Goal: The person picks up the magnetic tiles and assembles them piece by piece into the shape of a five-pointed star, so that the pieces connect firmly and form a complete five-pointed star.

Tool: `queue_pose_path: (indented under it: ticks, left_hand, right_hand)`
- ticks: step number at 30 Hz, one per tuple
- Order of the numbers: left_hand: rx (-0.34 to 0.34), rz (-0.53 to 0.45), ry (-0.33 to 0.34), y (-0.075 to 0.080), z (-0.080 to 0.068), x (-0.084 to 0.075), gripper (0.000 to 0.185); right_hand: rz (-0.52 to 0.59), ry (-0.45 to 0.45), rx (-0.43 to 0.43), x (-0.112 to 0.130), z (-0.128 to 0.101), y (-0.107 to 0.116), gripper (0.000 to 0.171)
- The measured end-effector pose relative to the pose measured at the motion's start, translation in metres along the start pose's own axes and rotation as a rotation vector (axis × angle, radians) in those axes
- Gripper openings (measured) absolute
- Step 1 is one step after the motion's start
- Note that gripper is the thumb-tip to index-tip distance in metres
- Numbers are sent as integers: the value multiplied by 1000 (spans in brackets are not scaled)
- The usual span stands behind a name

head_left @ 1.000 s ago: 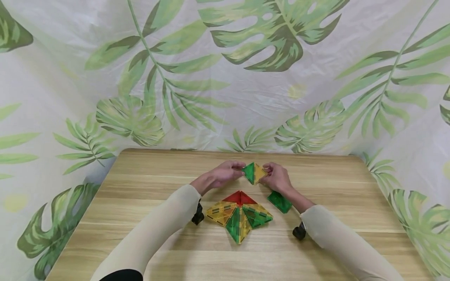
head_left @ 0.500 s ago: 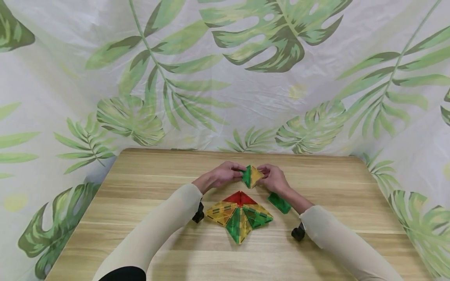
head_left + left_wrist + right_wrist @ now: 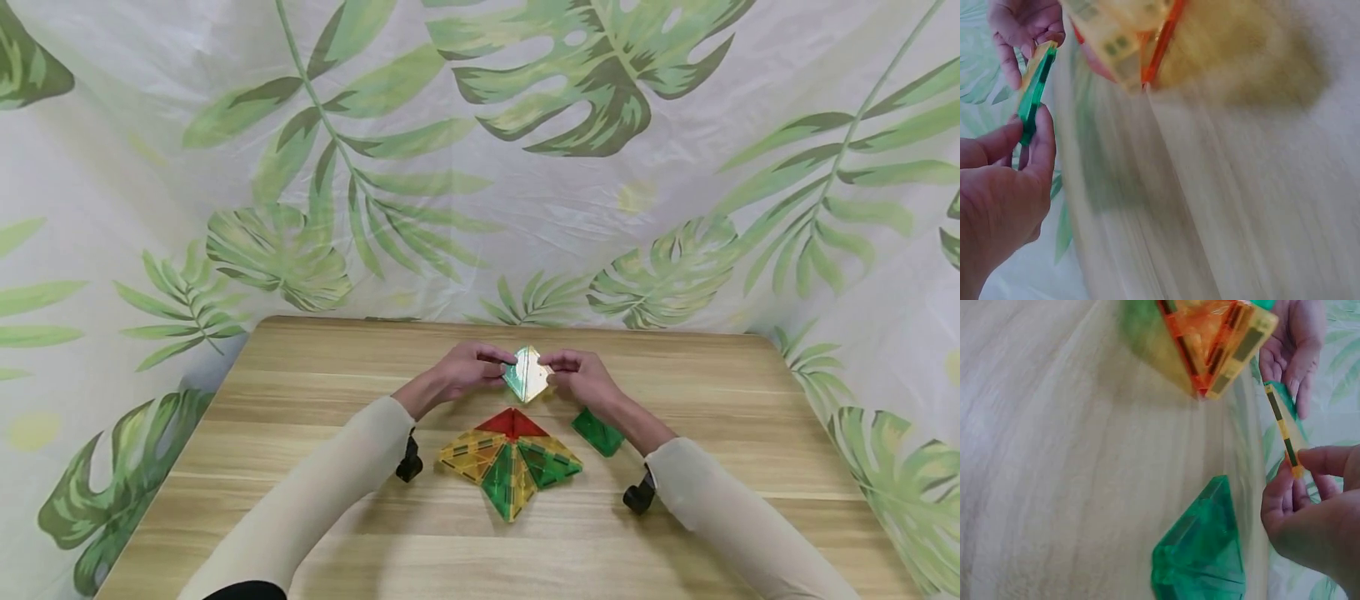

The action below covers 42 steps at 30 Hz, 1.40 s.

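Between both hands, past the far side of the built shape, is a pair of triangular magnetic tiles (image 3: 527, 375) joined along one edge. My left hand (image 3: 467, 371) pinches the green tile (image 3: 1036, 94) between thumb and fingers. My right hand (image 3: 588, 382) pinches the outer corner of the yellow tile (image 3: 1284, 428). Glare whitens the pair in the head view. Nearer on the table stands a pointed shape of red, yellow and green magnetic tiles (image 3: 510, 471), fanned around a raised centre.
Right of the built shape, close to my right forearm, lies a green tile piece (image 3: 597, 432) on the wooden table (image 3: 420, 550). A leaf-printed cloth (image 3: 540, 208) hangs behind the table's far edge. Dark wrist cameras hang under both sleeves.
The joined tile pair has shifted a little left and tilted, so its face now catches the light. My left hand has drawn slightly left; the built shape has not moved.
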<state>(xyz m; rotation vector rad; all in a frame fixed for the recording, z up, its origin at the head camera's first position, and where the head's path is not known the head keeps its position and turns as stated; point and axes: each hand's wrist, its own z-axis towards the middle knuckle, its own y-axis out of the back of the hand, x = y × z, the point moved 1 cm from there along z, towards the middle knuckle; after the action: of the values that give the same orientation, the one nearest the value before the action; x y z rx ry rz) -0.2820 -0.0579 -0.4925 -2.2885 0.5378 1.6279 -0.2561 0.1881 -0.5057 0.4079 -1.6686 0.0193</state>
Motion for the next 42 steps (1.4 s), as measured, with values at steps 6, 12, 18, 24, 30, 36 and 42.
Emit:
queue_pose_path:
  ticks: [6, 12, 18, 24, 30, 36, 42]
  left_hand:
    - [75, -28, -29, 12, -15, -5, 31]
    - [128, -28, -55, 24, -29, -3, 36]
    - [144, -36, -49, 30, -42, 5, 35]
    - [145, -43, -36, 32, -49, 14, 32]
    - [131, -61, -17, 33, -54, 20, 29]
    - [126, -59, 2, 34, -55, 27, 29]
    - [113, -21, -3, 37, -56, 32, 28]
  right_hand:
    - [56, 66, 77, 12, -6, -2, 33]
    - [100, 90, 142, 19, -8, -12, 33]
    - [97, 87, 195, 19, -8, -22, 31]
    - [84, 83, 247, 21, -9, -30, 30]
    - [85, 67, 280, 19, -4, -36, 31]
    - [42, 54, 290, 14, 2, -40, 33]
    - [9, 81, 309, 14, 5, -45, 32]
